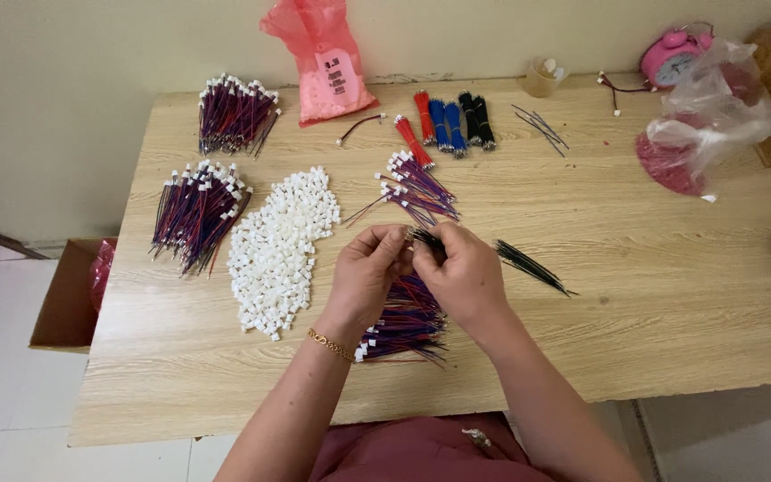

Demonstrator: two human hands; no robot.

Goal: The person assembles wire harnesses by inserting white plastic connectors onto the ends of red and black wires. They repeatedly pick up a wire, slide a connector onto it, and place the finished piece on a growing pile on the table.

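Black wires (427, 239) pinched between left hand (366, 277) and right hand (466, 275), mid-table (653, 295), edges distant.

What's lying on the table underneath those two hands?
Under the left hand and right hand lies a bundle of red-and-blue wires with white plugs at one end. Its upper part is covered by the hands, so how far it extends cannot be seen.

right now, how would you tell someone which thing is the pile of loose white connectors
Start at the long wooden table and look just left of the person's left hand. There the pile of small white plastic connectors spreads in a tall heap. Unlike the wired bundle on its left, it is all white, with no purple or red wires attached.
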